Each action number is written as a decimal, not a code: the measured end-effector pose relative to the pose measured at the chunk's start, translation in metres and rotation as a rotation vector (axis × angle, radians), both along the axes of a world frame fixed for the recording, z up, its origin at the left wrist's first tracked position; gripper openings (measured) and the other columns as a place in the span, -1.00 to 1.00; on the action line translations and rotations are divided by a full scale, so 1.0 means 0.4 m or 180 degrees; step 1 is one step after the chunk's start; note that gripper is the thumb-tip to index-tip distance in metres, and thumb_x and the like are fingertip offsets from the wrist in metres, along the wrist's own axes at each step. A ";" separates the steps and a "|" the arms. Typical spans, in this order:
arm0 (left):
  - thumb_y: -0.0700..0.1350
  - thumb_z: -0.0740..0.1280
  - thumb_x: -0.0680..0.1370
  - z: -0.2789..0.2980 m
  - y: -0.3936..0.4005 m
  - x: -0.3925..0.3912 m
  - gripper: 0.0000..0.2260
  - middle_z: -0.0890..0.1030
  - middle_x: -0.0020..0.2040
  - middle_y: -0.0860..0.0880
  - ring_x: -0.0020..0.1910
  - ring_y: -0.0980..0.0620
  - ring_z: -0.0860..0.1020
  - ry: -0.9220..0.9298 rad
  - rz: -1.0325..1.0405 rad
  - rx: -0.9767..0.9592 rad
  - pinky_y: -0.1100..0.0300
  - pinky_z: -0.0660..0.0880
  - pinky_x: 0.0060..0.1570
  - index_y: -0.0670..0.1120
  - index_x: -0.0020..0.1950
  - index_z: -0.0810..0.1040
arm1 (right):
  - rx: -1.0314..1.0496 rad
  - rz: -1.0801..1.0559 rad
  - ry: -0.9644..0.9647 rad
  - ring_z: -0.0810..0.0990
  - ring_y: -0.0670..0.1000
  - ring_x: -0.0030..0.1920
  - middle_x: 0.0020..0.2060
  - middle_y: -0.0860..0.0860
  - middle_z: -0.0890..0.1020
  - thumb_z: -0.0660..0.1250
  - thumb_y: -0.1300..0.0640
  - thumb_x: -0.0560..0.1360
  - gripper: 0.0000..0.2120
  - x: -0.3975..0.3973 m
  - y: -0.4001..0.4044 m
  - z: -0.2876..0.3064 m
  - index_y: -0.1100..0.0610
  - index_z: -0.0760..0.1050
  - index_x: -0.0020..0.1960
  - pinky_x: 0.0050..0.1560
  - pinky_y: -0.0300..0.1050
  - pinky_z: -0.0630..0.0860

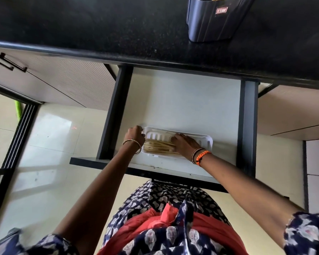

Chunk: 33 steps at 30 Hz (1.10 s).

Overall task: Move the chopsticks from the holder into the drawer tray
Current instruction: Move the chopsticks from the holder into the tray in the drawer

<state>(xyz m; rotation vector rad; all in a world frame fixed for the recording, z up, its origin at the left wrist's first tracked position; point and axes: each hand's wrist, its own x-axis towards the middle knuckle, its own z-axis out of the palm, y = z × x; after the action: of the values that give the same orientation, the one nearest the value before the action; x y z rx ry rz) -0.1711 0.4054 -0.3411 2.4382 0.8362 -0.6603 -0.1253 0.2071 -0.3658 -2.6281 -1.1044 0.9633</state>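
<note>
A bundle of chopsticks (pixel 157 145) lay in the white tray (pixel 208 143) inside the open drawer (pixel 182 100). The tray's left end was gripped by the left hand (pixel 135 135), while the chopsticks were pressed by the flattened right hand (pixel 185 143). More sticks remained in the holder (pixel 214 21) on the counter (pixel 81 24).

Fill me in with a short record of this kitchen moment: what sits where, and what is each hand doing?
drawer: pulled open below the black counter
tray: white, at the drawer's front
chopsticks: pale bundle lying in the tray
left hand: curled at the tray's left end
right hand: fingers laid on the chopsticks
holder: dark blue, on the counter, pale sticks showing at its top
</note>
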 end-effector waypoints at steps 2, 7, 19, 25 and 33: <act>-0.21 0.28 0.51 0.000 -0.003 0.002 -0.74 0.58 0.13 -0.32 0.10 -0.31 0.54 0.0091 0.0006 0.0020 0.01 0.49 0.02 -0.21 0.18 0.53 | 0.0155 -0.0084 -0.0009 0.47 0.18 0.20 0.12 0.16 0.50 0.16 0.25 0.56 -0.76 -0.002 -0.022 0.006 0.21 0.47 0.19 0.12 0.00 0.43; -0.22 0.23 0.49 0.000 -0.009 0.009 -0.75 0.58 0.10 -0.31 0.08 -0.31 0.54 0.0047 0.0149 0.0058 0.02 0.49 -0.02 -0.24 0.13 0.55 | 0.0083 0.0161 -0.0061 0.48 0.18 0.22 0.18 0.15 0.51 0.09 0.49 0.45 -0.53 -0.009 -0.010 0.012 0.20 0.46 0.27 0.07 0.02 0.48; -0.24 0.24 0.50 0.002 -0.005 0.013 -0.73 0.57 0.13 -0.31 0.09 -0.31 0.54 0.0218 0.0145 0.0005 0.01 0.51 0.05 -0.22 0.18 0.53 | 0.0233 0.0087 0.0164 0.48 0.17 0.22 0.15 0.14 0.56 0.28 0.19 0.52 -0.62 -0.033 0.030 0.014 0.13 0.41 0.33 0.11 0.03 0.49; -0.27 0.22 0.49 0.013 -0.013 0.010 -0.70 0.56 0.16 -0.30 0.10 -0.30 0.54 0.0193 0.0184 -0.0016 -0.01 0.51 0.06 -0.20 0.21 0.51 | 0.0187 0.0310 0.0106 0.41 0.16 0.28 0.21 0.15 0.49 0.27 0.25 0.51 -0.62 -0.023 0.038 0.016 0.17 0.40 0.33 0.15 0.02 0.44; -0.42 0.16 0.41 0.032 -0.092 -0.026 -0.59 0.58 0.19 -0.23 0.14 -0.21 0.56 -0.1522 -0.1651 -0.0173 -0.03 0.55 0.03 -0.22 0.23 0.51 | 0.0103 0.0426 -0.0304 0.48 0.20 0.25 0.27 0.13 0.50 0.12 0.48 0.46 -0.48 -0.021 0.028 0.024 0.14 0.37 0.36 0.12 0.06 0.50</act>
<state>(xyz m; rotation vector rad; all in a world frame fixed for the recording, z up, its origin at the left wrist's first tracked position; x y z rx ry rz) -0.1813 0.3686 -0.3285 2.6107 -0.0052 -0.2341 -0.1338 0.2185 -0.3561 -2.6274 -1.3212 0.8427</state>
